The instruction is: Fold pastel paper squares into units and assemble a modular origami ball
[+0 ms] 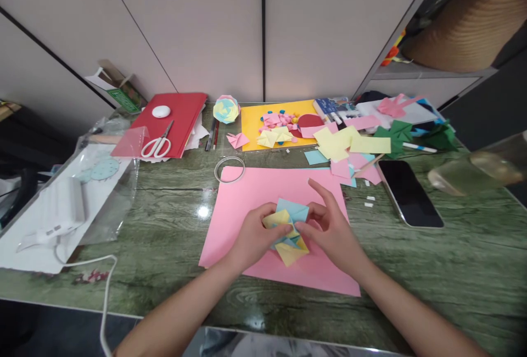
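A blue and yellow folded-paper piece (289,230), made of interlocked origami units, is held between both hands above a pink sheet of paper (242,208). My left hand (257,233) pinches its left side, thumb on top. On the other side my right hand (329,222) grips the piece between thumb and fingers, with the index finger raised. The fingertips behind the paper are partly hidden. Farther back sits a finished-looking paper ball (226,109) in pink, blue and yellow. A small pink folded unit (237,140) lies in front of it.
White-handled scissors (157,143) rest on a red folder (177,115). Loose sticky notes (335,143) are scattered at back right, near a phone (410,192). A bangle (229,169) touches the pink sheet's corner. A white cable (107,280) crosses the front left edge. A glass (473,167) stands far right.
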A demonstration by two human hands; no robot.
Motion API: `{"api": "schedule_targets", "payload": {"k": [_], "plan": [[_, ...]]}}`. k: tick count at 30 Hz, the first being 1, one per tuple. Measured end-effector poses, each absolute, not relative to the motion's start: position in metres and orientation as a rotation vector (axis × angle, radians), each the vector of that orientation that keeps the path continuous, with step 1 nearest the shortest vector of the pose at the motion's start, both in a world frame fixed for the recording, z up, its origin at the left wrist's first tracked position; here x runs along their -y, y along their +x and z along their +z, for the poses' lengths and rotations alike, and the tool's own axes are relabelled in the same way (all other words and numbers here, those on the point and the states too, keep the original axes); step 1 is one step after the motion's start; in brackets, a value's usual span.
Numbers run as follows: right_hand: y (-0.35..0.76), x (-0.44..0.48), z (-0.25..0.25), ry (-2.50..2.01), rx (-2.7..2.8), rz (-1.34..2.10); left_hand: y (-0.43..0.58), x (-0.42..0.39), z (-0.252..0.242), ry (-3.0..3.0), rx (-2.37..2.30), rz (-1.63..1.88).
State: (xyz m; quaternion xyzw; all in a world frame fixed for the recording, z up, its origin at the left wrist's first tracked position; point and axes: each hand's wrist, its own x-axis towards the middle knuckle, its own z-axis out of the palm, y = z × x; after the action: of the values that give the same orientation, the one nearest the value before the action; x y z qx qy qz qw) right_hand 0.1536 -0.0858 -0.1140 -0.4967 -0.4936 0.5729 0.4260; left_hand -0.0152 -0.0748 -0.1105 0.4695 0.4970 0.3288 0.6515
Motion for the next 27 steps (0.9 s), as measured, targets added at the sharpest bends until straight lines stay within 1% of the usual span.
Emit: {"api": "schedule_targets", "payload": {"k": [6,9,18,24,27], "plan": [[0.1526,0.0885,-0.1125,-1.356,1.359,1.314,-0.0142,0.0782,-0.1084,1.086,-1.080,0.755],[0.1529,0.0883,-0.1121,-1.351,1.383,1.287,-0.0143,0.0794,-0.1092,1.033,-1.018,0.763],[0.1557,0.0846,-0.1171,-1.321,1.415,1.108,-0.0162,0.0747,-0.1179,0.948,-1.073,0.775],[0.1552,0.0875,-0.1167,-1.351,1.520,1.087,-0.0143,0.0781,-0.1123,0.993,-1.099,0.801],[0.1552,0.0878,-0.1178,-1.382,1.566,1.026,-0.0140,0.0811,-0.1121,1.117,-1.137,0.856]]}}
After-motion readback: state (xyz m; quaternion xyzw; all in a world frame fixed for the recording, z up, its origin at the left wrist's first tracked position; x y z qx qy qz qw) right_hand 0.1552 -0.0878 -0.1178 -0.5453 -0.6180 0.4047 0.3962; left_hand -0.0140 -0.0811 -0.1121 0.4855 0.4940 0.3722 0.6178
